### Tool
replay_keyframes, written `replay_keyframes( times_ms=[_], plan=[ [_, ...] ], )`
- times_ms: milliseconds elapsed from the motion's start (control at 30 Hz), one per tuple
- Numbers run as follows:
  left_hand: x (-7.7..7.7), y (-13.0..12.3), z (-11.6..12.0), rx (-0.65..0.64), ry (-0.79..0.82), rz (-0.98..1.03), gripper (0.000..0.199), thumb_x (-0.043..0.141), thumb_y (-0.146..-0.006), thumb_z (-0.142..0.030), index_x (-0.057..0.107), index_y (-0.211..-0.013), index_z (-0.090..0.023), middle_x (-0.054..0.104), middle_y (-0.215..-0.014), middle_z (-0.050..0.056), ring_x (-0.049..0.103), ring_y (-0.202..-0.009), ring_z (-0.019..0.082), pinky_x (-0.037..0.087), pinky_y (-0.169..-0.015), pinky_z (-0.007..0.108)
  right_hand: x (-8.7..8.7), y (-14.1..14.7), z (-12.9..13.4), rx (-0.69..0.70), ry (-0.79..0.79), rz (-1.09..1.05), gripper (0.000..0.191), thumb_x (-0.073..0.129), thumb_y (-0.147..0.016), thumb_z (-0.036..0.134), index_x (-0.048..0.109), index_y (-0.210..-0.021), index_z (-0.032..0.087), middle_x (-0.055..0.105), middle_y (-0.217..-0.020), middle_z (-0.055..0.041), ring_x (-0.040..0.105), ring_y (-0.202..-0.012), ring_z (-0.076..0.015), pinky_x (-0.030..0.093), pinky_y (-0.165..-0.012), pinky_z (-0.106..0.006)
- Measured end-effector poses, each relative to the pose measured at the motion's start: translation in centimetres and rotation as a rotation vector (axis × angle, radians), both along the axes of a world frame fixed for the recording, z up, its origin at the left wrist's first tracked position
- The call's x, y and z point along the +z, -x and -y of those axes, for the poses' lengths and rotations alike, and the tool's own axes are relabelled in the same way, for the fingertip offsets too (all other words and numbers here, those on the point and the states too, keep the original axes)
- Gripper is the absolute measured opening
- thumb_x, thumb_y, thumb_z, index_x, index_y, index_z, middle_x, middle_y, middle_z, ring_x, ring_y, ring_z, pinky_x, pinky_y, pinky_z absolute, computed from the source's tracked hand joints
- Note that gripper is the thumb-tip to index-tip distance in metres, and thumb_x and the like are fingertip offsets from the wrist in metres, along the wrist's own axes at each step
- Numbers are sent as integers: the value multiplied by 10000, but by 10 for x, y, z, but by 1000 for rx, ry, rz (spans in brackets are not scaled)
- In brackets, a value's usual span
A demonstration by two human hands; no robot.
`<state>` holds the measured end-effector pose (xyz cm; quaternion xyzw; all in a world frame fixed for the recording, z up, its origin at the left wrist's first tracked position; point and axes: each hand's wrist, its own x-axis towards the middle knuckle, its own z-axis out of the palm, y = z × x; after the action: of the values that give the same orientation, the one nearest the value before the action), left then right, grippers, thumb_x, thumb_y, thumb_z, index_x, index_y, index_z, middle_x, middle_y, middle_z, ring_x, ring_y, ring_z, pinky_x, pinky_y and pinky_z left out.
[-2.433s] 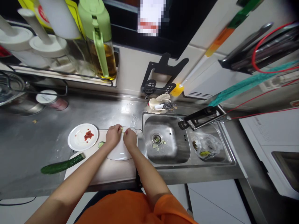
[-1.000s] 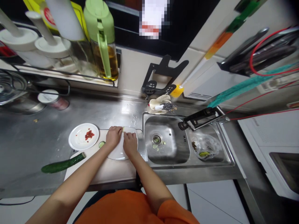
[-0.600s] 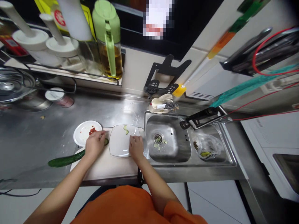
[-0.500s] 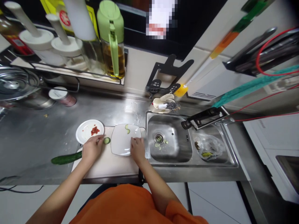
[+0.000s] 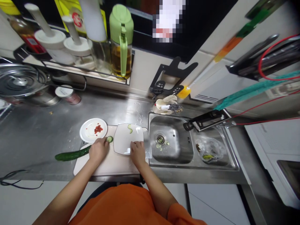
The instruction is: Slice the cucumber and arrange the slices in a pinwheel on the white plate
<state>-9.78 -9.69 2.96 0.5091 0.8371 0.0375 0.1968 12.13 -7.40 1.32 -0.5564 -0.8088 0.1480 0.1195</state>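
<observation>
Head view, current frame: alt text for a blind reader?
Left hand at a cucumber slice on a cutting board; right hand touches a square white plate bearing green slices. Left: round plate of red pieces, long cucumber. Right: metal sink.

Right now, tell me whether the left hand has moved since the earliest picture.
Yes. Judged against the sink, the left hand has moved left, farther from it, from over the square plate to the cucumber slice.

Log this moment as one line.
left hand: at round green cucumber slice | right hand: at square white plate | curved green pieces: on plate | long green cucumber: beside left hand
</observation>
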Motion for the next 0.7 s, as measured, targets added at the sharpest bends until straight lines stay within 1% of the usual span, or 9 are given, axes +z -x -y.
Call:
replay_keyframes(
  times_ms=[167, 267, 333, 433, 567, 633, 700],
  plan=[
    [0, -1, -1, 45, -40, 40, 324, 461, -856, -337, 665, -1081, -224, 656, -1082, 101, 611, -858, 234, 423, -710, 306, 1, 0, 1, -5, -3, 2, 280, 484, -870, 95, 671, -1050, 200, 610, -968, -94, 433, -918, -236, 388, -746, -328],
    [1, 1, -2, 82, -56, 81, 283, 483, -832, -343, 680, -990, -216, 673, -1009, 92, 609, -810, 223, 415, -686, 293, 5, 2, 2, -9, 19, -1, 269, 498, -862, 93, 675, -1032, 205, 612, -968, -91, 439, -931, -233, 386, -747, -326],
    [2, 4, -2, 110, -74, 143, 259, 500, -812, -363, 682, -926, -219, 687, -932, 70, 608, -775, 210, 409, -670, 279, 7, 3, 2, -16, 46, -19, 255, 506, -861, 100, 683, -1007, 211, 618, -962, -86, 446, -937, -231, 390, -763, -328],
    [6, 8, -2, 146, -128, 310, 238, 545, -764, -405, 672, -845, -221, 691, -813, 25, 598, -705, 177, 406, -656, 255, 9, 5, -1, -23, 96, -93, 240, 509, -863, 113, 696, -980, 207, 634, -944, -79, 471, -925, -223, 398, -808, -337],
    [15, 6, -8, 172, -187, 591, 298, 609, -684, -459, 661, -804, -191, 656, -688, -1, 539, -601, 137, 388, -598, 236, 11, 10, -13, 5, 165, -278, 241, 510, -848, 115, 700, -979, 182, 665, -918, -67, 540, -893, -200, 385, -898, -368],
    [21, 0, -14, 182, -170, 753, 316, 626, -652, -457, 660, -786, -172, 630, -630, -8, 500, -552, 120, 364, -552, 226, 15, 14, -21, 3, 210, -383, 233, 532, -837, 135, 700, -990, 190, 682, -934, -60, 567, -905, -194, 378, -922, -380],
    [25, -8, -21, 182, -130, 889, 311, 650, -621, -438, 660, -757, -159, 607, -590, -15, 473, -522, 106, 341, -522, 218, 21, 17, -31, -48, 287, -492, 229, 564, -830, 191, 700, -1012, 213, 694, -981, -53, 570, -940, -196, 402, -901, -365]
  ],
)
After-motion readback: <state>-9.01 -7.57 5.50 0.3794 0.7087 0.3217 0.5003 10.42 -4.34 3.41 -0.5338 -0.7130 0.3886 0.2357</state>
